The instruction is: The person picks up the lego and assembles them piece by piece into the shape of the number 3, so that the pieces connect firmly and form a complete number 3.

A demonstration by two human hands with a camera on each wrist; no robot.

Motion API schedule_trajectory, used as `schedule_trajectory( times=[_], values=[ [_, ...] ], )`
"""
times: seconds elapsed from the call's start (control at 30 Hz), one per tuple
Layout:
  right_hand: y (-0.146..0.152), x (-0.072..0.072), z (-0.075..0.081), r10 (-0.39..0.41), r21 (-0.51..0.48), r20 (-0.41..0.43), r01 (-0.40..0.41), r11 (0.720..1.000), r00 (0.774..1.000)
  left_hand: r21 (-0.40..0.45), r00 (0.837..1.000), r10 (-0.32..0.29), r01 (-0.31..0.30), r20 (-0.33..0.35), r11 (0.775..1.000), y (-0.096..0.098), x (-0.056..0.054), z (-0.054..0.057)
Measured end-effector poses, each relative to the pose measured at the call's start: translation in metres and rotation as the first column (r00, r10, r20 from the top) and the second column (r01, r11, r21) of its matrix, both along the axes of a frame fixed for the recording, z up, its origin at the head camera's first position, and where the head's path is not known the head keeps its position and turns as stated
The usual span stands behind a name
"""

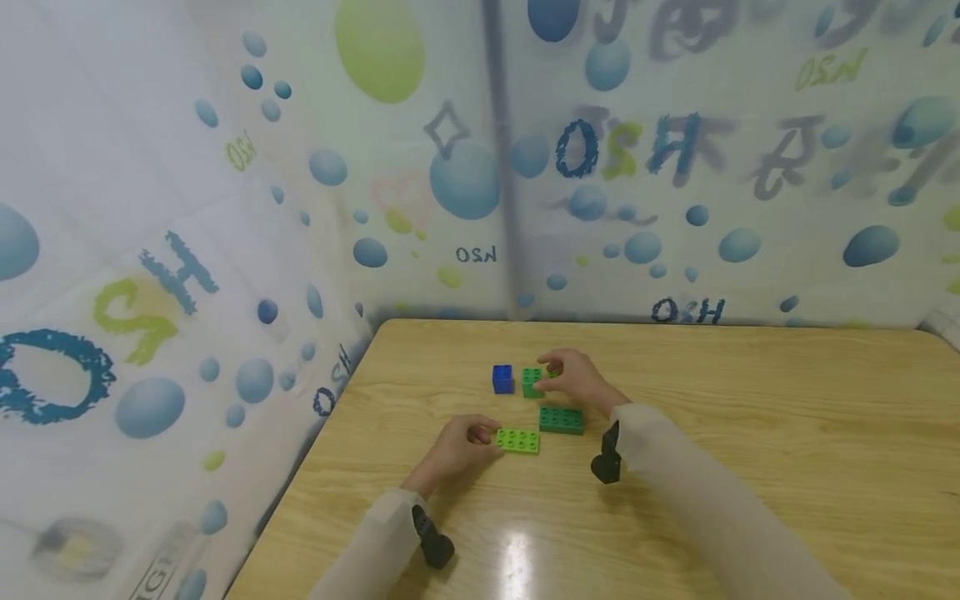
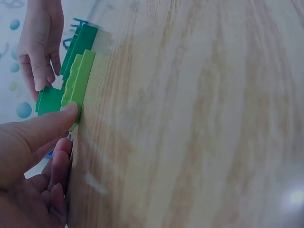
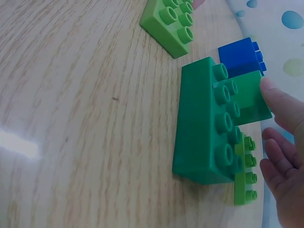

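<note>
My left hand (image 1: 459,446) pinches the left end of a flat lime-green brick (image 1: 518,441), which lies on the table. In the left wrist view its thumb (image 2: 69,108) presses on that brick's near side. The right hand (image 1: 579,377) holds a small mid-green brick (image 1: 532,381) at its right side, standing on the table. In the right wrist view the thumb (image 3: 272,88) rests on its top corner; the index finger is hidden and the other fingers are loosely curled. Directly in front stands a longer dark green brick (image 3: 197,123), touched by neither hand.
A small blue brick (image 1: 502,379) stands just left of the mid-green one. Another lime-green brick (image 3: 246,171) sits behind the dark green brick, partly under the right hand. The wooden table (image 1: 750,400) meets a patterned curtain (image 1: 675,275) at the back and left.
</note>
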State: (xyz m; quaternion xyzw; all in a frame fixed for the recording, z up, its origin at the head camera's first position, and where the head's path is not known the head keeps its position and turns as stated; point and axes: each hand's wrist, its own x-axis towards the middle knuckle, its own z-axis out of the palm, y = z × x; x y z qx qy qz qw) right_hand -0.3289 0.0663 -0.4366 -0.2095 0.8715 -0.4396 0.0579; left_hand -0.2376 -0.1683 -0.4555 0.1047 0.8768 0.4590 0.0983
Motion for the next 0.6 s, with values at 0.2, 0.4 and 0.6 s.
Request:
schedule_trajectory(
  times=[0.2,0.4,0.6],
  values=[
    [-0.0054,-0.0016,-0.0027,-0.003,0.01,-0.005,0.003,1.0,1.0,0.0,1.0,-0.001,0.001,-0.004,1.0,0.0001,0.0002,0.0009],
    [-0.0089,-0.0003,-0.0029,-0.008,0.024,0.003,0.007,1.0,1.0,0.002,1.0,0.006,-0.006,0.005,1.0,0.0,0.0008,-0.0012],
    [-0.0094,-0.0003,-0.0042,-0.014,0.022,0.006,0.014,1.0,1.0,-0.004,1.0,0.008,-0.008,0.003,1.0,-0.0002,-0.0003,-0.0024]
  ],
)
